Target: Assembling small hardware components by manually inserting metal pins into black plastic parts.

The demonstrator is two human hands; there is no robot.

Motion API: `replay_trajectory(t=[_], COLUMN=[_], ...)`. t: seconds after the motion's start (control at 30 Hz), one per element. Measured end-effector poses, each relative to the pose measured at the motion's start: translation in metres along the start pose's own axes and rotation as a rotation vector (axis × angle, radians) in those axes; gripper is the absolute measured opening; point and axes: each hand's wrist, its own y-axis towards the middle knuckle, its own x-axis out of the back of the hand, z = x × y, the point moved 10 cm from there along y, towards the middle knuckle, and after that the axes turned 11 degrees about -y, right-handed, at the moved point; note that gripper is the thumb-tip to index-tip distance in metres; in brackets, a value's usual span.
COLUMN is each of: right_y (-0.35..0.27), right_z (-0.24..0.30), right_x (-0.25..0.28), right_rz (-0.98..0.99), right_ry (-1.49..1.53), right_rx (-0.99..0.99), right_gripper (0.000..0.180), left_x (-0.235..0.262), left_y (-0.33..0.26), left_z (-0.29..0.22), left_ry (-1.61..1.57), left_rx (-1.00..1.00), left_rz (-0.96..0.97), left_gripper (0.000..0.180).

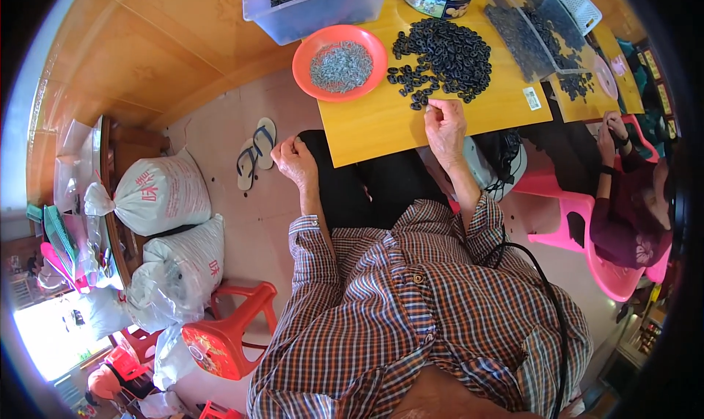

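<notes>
A pile of small black oval rings (451, 56) lies on the yellow table (359, 129). My right hand (445, 129) rests at the pile's near edge, thumb and fingers pinched together beside a few loose rings; anything between the fingertips is hidden. My left hand (295, 162) hovers left of the table, over my knee, with its fingers curled in. What it holds, if anything, is too small to make out. An orange-red bowl (301, 70) full of small silvery metal pieces (341, 67) stands left of the pile, partly over the table's edge.
Behind the bowl stands a clear plastic bin (315, 23) with black pieces; another clear bin (513, 41) and a round tin (434, 6) are farther right. A co-worker (631, 206) sits at right. Sandals (255, 155), white sacks (165, 191) and a red stool (227, 331) are at left.
</notes>
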Motion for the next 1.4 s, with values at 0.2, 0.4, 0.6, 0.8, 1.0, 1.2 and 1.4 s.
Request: replay_trajectory(t=[0.2,0.4,0.6,0.8,1.0,1.2,1.4], right_y=[-0.001,-0.003,0.004,0.021,0.024,0.029,0.050], right_z=[0.013,0.006,0.017,0.049,0.047,0.051,0.068], right_x=[0.007,0.006,-0.002,-0.019,-0.052,-0.056,-0.053], right_rz=[-0.051,-0.057,0.012,0.096,0.222,0.292,0.105], right_ry=[0.038,0.038,0.050,-0.175,-0.362,-0.369,-0.331], right_rx=[0.057,0.066,0.021,0.145,0.158,0.142,0.312], right_gripper=[0.012,0.012,0.011,0.011,0.009,0.011,0.016], left_x=[-0.011,-0.023,-0.020,-0.022,-0.024,-0.030,-0.032], left_y=[-0.005,-0.004,-0.009,-0.012,-0.011,-0.009,-0.006], left_z=[-0.014,-0.002,0.003,-0.005,0.005,0.017,0.027], left_ry=[0.206,0.125,0.093,0.076,0.107,0.075,0.090], left_rx=[-0.137,0.034,0.040,-0.014,0.023,0.057,0.094], left_rz=[0.082,0.261,0.275,0.267,0.278,0.285,0.289], left_gripper=[0.027,0.038,0.040,0.037,0.037,0.037,0.036])
